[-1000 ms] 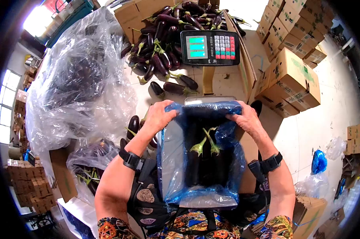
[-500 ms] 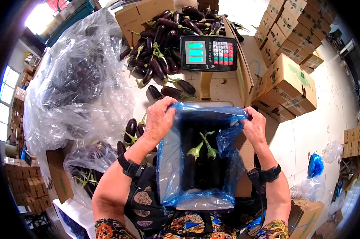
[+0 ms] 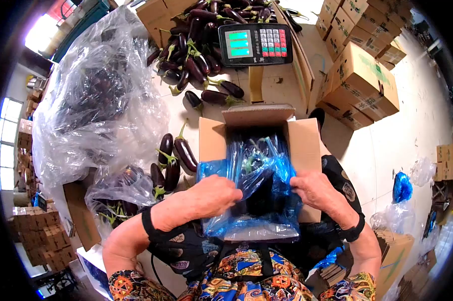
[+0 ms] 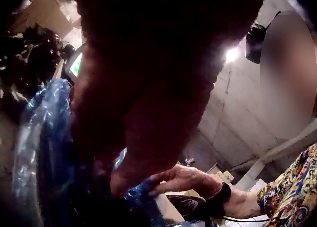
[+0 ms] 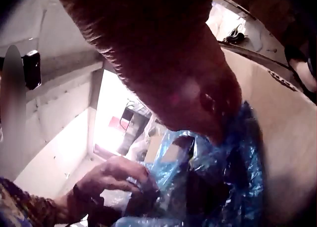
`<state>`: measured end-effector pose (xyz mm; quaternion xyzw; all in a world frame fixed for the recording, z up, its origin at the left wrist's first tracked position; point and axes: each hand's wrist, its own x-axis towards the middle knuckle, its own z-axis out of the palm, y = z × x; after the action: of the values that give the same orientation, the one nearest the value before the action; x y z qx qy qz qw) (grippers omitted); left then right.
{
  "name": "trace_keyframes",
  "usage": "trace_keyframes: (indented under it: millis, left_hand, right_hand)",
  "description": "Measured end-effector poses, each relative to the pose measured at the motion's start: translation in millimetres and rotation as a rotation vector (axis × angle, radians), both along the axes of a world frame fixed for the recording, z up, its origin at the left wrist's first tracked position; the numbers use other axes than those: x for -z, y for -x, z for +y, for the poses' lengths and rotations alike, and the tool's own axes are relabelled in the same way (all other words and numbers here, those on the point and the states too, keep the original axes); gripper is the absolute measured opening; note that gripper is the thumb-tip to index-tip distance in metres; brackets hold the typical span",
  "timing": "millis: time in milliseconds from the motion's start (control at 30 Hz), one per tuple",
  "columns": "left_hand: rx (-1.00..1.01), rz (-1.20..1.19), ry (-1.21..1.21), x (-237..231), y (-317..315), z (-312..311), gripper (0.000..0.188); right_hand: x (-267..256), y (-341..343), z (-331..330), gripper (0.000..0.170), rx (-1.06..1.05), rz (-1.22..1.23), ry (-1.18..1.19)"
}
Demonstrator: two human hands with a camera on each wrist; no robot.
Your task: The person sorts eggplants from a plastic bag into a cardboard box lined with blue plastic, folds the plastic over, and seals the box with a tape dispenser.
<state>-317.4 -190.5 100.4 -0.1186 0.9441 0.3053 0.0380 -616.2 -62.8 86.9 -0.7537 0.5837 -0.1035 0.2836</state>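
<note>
An upright cardboard box (image 3: 305, 150) stands in front of the person with its flaps spread. Inside it is a blue plastic liner bag (image 3: 256, 173), with dark eggplants showing dimly through the film. The left hand (image 3: 214, 195) grips a gathered part of the bag at the near left of the opening. At the right side, the right hand (image 3: 316, 190) pinches the bag's edge beside the right flap. In the right wrist view, the fingers of the right hand (image 5: 213, 98) press into the crumpled blue film, with the left hand (image 5: 111, 177) across from them.
A scale display (image 3: 255, 44) stands beyond the box, before a heap of eggplants (image 3: 199, 55). Several loose eggplants (image 3: 172, 168) lie left of the box. Clear plastic (image 3: 101, 105) covers more eggplants farther left. Closed cartons (image 3: 359, 85) stand at the right.
Both hands have come from the bag's far rim down toward the person. The bag's far side now lies pulled in over the eggplants, and the box's far and side flaps show.
</note>
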Motion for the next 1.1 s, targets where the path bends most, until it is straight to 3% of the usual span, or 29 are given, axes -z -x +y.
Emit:
trace_keyframes:
  millis: [67, 100, 167, 200, 267, 367, 400, 433, 500, 533, 567, 600, 633, 667, 700, 767, 800, 833, 900, 1000, 1100]
  left_hand:
    - [-0.163, 0.136, -0.012, -16, -6, -1, 0.024]
    - [-0.337, 0.224, 0.021, -19, -12, -4, 0.030]
    - [-0.492, 0.252, 0.025, -48, -12, -13, 0.033]
    - [-0.490, 0.204, 0.148, -47, -16, -11, 0.031]
    - [-0.467, 0.116, 0.391, -41, -19, -6, 0.027]
    - [-0.297, -0.407, 0.371, -9, -22, 10, 0.020]
    - [-0.195, -0.368, 0.418, -5, -16, 19, 0.015]
    - [-0.063, -0.290, 0.321, -3, -13, 22, 0.010]
    - [-0.088, 0.192, -0.119, 3, 6, 21, 0.011]
    - [-0.332, 0.103, -0.415, -17, 17, 18, 0.015]
    - [-0.580, 0.003, -0.708, -38, 25, 14, 0.019]
    - [-0.664, 0.094, -0.787, -36, 25, 8, 0.029]
    - [-0.633, 0.104, -0.591, -37, 17, 6, 0.041]
    - [-0.554, 0.032, -0.449, -37, 7, 8, 0.047]
    - [-0.476, -0.037, -0.310, -34, -6, 14, 0.055]
    - [-0.158, -0.153, -0.145, -21, -34, 32, 0.064]
    - [-0.167, -0.163, -0.157, -9, -46, 44, 0.063]
    - [-0.214, -0.227, -0.092, -7, -47, 58, 0.049]
    - [-0.028, -0.382, -0.143, 4, -44, 66, 0.031]
    - [-0.302, -0.270, -0.565, 0, -23, 63, 0.019]
    - [-0.739, -0.027, -1.017, 12, 1, 37, 0.017]
  right_hand:
    - [8, 0, 13, 0.019, -0.067, -0.003, -0.094]
    - [3, -1, 17, 0.022, 0.029, -0.022, -0.012]
    - [-19, -3, 18, 0.029, 0.213, -0.061, 0.148]
    - [-23, -2, 22, 0.038, 0.278, -0.063, 0.109]
    - [-17, 1, 38, 0.036, 0.318, -0.082, -0.009]
    - [-3, -1, 55, 0.025, 0.227, -0.033, -0.199]
    - [0, -4, 60, 0.022, 0.190, -0.024, -0.287]
    - [3, -9, 64, 0.020, 0.171, -0.175, -0.315]
    - [5, -18, 64, 0.016, 0.135, -0.472, -0.359]
    - [-10, -22, 59, 0.016, 0.256, -0.689, -0.588]
    - [-24, -21, 55, 0.018, 0.363, -0.850, -0.673]
    - [-35, -17, 54, 0.020, 0.434, -0.864, -0.623]
    - [-44, -13, 53, 0.023, 0.504, -0.876, -0.567]
    - [-47, -6, 56, 0.033, 0.405, -0.668, -0.478]
    - [-45, -4, 63, 0.035, 0.358, -0.645, -0.470]
    - [-33, -5, 77, 0.038, 0.251, -0.595, -0.455]
    - [-23, -8, 83, 0.039, 0.214, -0.567, -0.451]
    - [-13, -14, 85, 0.033, 0.120, -0.525, -0.341]
    - [-9, -20, 81, 0.025, 0.179, -0.638, -0.568]
    - [-18, -27, 70, 0.020, 0.329, -0.774, -0.704]
    - [-22, -12, 55, 0.021, 0.705, -0.959, -0.395]
